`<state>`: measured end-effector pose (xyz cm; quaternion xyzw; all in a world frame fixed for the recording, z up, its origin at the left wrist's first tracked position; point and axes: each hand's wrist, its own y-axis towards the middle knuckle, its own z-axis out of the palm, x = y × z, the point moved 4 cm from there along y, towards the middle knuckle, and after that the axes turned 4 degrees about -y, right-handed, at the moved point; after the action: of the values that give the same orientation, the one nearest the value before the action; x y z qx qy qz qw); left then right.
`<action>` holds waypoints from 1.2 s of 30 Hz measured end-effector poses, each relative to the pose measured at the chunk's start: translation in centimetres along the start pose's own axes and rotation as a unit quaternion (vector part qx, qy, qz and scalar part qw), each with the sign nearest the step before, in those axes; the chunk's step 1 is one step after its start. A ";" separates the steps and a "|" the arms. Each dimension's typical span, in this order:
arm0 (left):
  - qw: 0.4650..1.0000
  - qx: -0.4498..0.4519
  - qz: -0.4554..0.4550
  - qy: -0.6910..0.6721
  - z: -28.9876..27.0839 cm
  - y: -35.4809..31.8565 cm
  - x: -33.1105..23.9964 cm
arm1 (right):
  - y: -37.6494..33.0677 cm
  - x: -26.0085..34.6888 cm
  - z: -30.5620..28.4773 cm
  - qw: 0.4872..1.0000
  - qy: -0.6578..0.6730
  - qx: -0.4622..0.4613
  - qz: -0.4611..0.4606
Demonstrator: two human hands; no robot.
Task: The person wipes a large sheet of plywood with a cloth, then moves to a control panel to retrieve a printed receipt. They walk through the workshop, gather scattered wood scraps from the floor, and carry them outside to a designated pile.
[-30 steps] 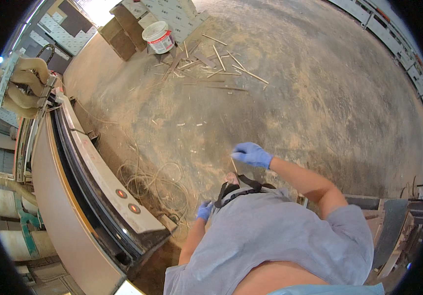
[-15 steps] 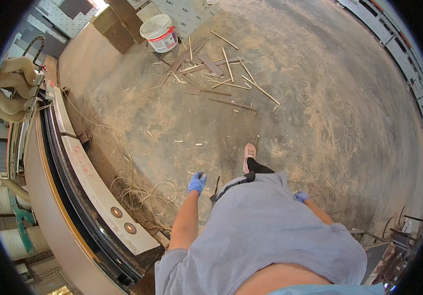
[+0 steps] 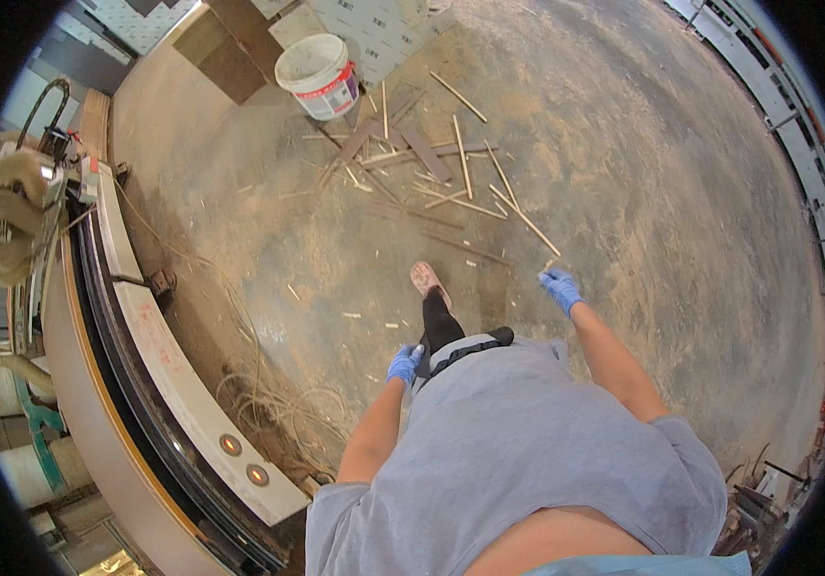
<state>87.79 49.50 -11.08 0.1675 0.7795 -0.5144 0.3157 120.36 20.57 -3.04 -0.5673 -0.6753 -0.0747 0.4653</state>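
Observation:
I am walking over a dusty concrete floor (image 3: pixel 681 221), both hands in blue gloves. My left hand (image 3: pixel 403 365) hangs by my hip with loosely curled fingers and nothing in it. My right hand (image 3: pixel 559 286) swings out to the right, fingers curled; a tiny pale bit shows at its fingertips, and I cannot tell if it is held. One foot in a sandal (image 3: pixel 429 280) steps forward between the hands. Several thin wooden strips (image 3: pixel 451 178) lie scattered on the floor ahead of it.
A white bucket (image 3: pixel 316 75) stands beyond the strips, with flat panels (image 3: pixel 374 24) behind it. A long machine (image 3: pixel 167 365) with two round buttons runs along my left. A tangle of thin offcuts (image 3: pixel 278 413) lies at its base. Scrap is piled at the lower right (image 3: pixel 767 490).
I have walked forward toward the strips and bucket. My right hand swung back and then out to the right again; my left hand stays by my hip.

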 end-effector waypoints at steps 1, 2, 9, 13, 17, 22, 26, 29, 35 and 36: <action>1.000 0.002 -0.015 -0.013 -1.2 2.3 -0.2 | 1.8 1.8 0.8 1.000 -0.019 0.003 -0.017; 0.999 -0.007 -0.010 -0.038 -2.8 5.2 0.0 | 3.4 3.3 1.6 0.999 -0.023 0.019 -0.013; 0.992 -0.046 0.084 0.080 -13.2 15.5 -11.8 | 7.8 1.1 4.6 0.992 -0.056 0.050 0.097; 0.989 -0.088 0.112 0.027 -17.7 18.7 -14.3 | 7.1 -3.6 6.7 0.987 -0.042 0.047 0.146; 0.987 -0.128 0.081 -0.044 -19.1 21.2 -14.4 | 7.6 -2.5 7.5 0.982 -0.084 0.092 0.140; 0.993 -0.110 0.023 -0.039 -17.2 21.1 -11.7 | 14.2 0.9 6.7 0.979 -0.120 0.120 0.111; 0.984 -0.075 -0.037 -0.160 -14.8 22.7 -6.9 | 23.2 4.7 5.5 0.978 -0.118 0.149 0.081; 0.963 -0.096 -0.050 -0.247 -12.8 25.2 -3.5 | 27.2 12.6 3.6 0.981 -0.135 0.128 0.060; 0.987 -0.118 -0.057 -0.089 -9.8 26.9 -15.1 | 35.4 20.0 -0.2 0.975 -0.186 0.122 -0.016; 0.988 -0.116 -0.079 -0.072 -9.1 27.4 -17.3 | 38.2 18.0 -0.1 0.962 -0.208 0.177 -0.012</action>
<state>113.80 70.24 -16.22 0.0305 0.8199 -0.4547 0.3466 153.77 46.22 -6.48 -0.4709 -0.7663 0.1608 0.4065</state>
